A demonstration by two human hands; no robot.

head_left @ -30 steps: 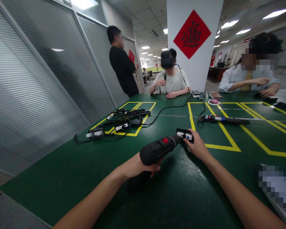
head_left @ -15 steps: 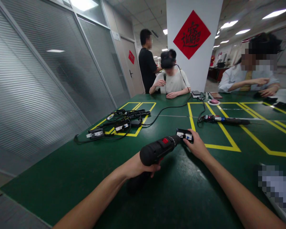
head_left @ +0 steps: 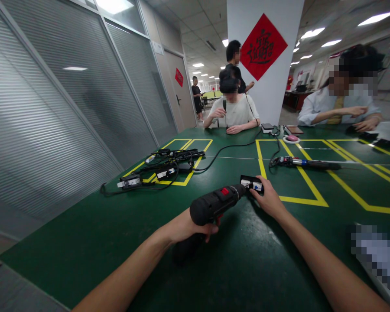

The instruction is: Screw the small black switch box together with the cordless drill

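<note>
My left hand (head_left: pixel 190 226) is wrapped round the grip of a black cordless drill (head_left: pixel 211 204) with a red switch on top. The drill's chuck points up and to the right, and its bit meets a small black box-shaped part (head_left: pixel 244 178) with white and blue pieces inside. Fingers and thumb of my right hand (head_left: pixel 267 197) pinch that black part at its right side, just above the green table (head_left: pixel 240 260) or on it; I cannot tell which. The drill's lower end is dark and hard to make out.
Several black devices with cables (head_left: pixel 173 167) lie inside yellow tape at the left. A long dark tool (head_left: pixel 307 163) with a cable lies at the right, near a pink object (head_left: pixel 291 138). Two people sit across the table; a blurred pale object (head_left: pixel 380 255) is at lower right.
The standing person in black behind the table has moved to the right, and another person farther back has come into view. My hands, the drill and the black part stay almost still.
</note>
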